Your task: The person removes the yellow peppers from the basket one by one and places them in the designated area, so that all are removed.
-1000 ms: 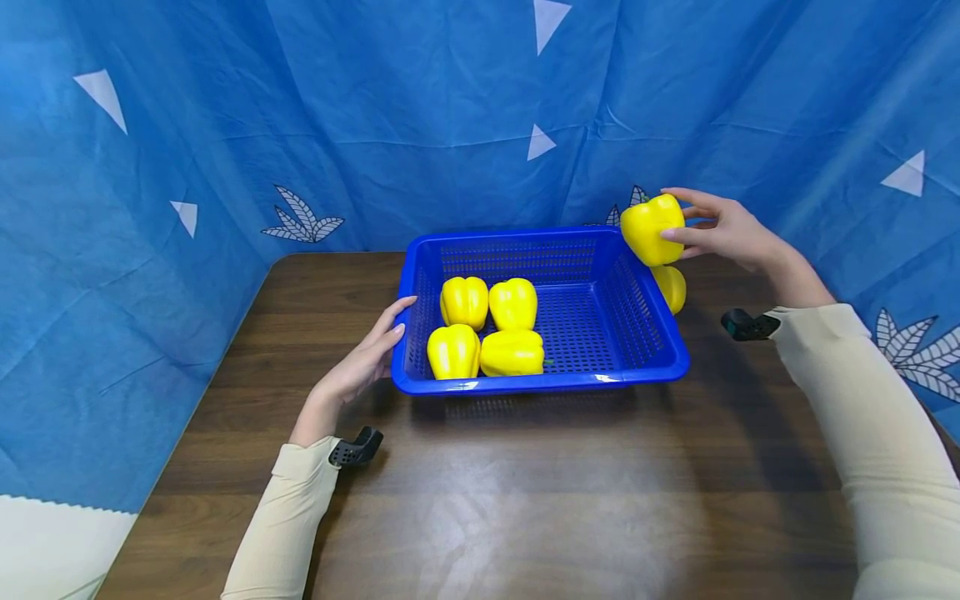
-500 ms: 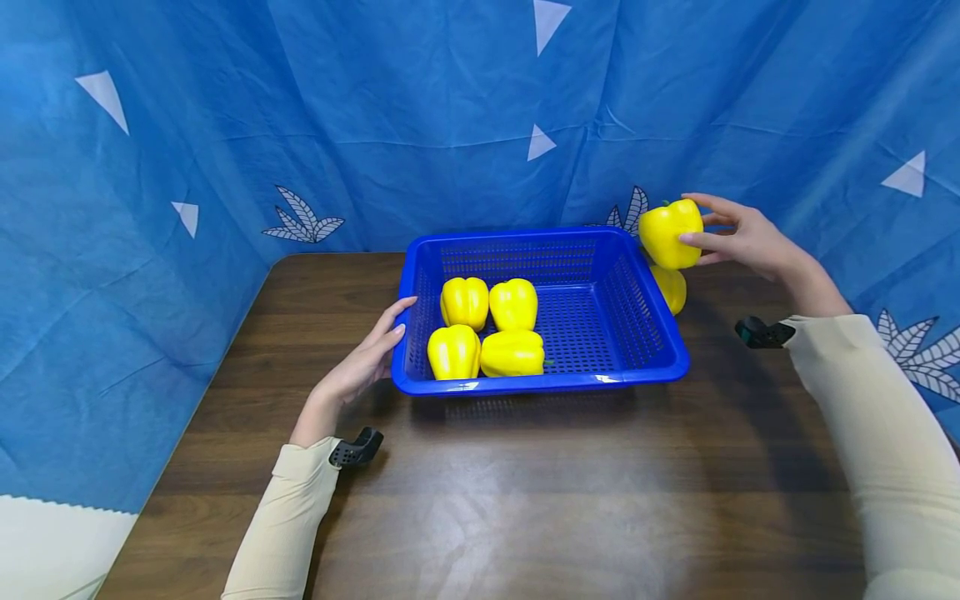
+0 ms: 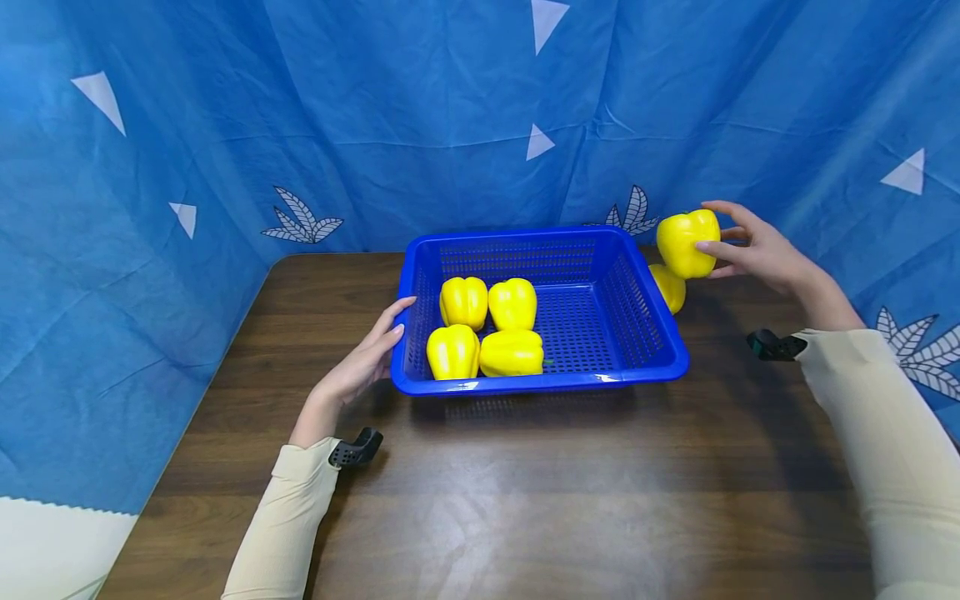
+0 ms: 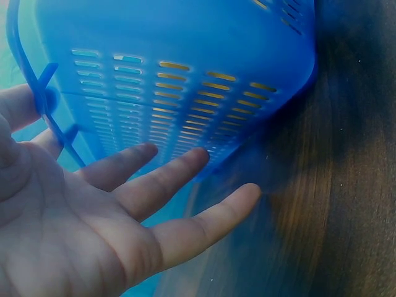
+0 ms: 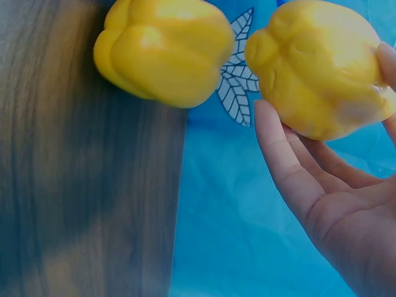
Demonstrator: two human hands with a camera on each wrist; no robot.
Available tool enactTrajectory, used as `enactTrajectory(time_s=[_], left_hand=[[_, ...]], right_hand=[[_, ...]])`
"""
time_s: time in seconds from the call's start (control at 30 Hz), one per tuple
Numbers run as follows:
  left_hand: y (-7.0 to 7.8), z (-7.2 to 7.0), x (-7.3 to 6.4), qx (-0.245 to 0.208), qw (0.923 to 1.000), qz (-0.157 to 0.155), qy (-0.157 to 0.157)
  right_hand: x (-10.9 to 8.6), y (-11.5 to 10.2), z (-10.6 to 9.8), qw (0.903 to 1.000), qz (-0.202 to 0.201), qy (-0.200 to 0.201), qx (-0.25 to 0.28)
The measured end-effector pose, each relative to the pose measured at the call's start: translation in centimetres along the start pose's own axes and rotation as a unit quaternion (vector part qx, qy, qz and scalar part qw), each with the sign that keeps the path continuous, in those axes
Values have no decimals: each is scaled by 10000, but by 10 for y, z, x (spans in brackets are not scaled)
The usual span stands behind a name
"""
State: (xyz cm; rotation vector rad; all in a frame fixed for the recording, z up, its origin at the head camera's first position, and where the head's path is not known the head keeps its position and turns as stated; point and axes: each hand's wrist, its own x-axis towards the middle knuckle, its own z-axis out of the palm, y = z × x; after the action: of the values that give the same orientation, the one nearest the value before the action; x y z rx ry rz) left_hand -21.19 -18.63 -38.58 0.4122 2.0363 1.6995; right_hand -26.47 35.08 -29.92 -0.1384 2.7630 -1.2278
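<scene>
My right hand (image 3: 765, 252) holds a yellow bell pepper (image 3: 687, 243) in the air, just beyond the basket's right end. Behind and below it a second yellow bell pepper (image 3: 669, 288) rests on the table, partly covered in the head view; the right wrist view shows this pepper (image 5: 166, 52) in full beside the held one (image 5: 318, 68). My left hand (image 3: 358, 367) grips the left rim of a blue plastic basket (image 3: 540, 383), thumb and index finger over the edge. Its other fingers (image 4: 170, 182) stretch out below, along the slotted outer wall.
Several yellow bell peppers (image 3: 513, 304) sit in the left half of the basket, one lying on its side. The brown wooden table (image 3: 525, 492) is bordered at the back and left by a blue patterned curtain (image 3: 450, 125).
My right hand has carried its pepper right and slightly down, away from over the basket's back right corner. The left hand and the basket have stayed in place.
</scene>
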Motion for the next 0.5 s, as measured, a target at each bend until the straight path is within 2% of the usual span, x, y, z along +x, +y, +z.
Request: enactTrajectory(time_s=[0.5], left_hand=[[-1,-1,0,-54,10000,22,-47]], right_hand=[[-10,19,-7,9997,93,-106,175]])
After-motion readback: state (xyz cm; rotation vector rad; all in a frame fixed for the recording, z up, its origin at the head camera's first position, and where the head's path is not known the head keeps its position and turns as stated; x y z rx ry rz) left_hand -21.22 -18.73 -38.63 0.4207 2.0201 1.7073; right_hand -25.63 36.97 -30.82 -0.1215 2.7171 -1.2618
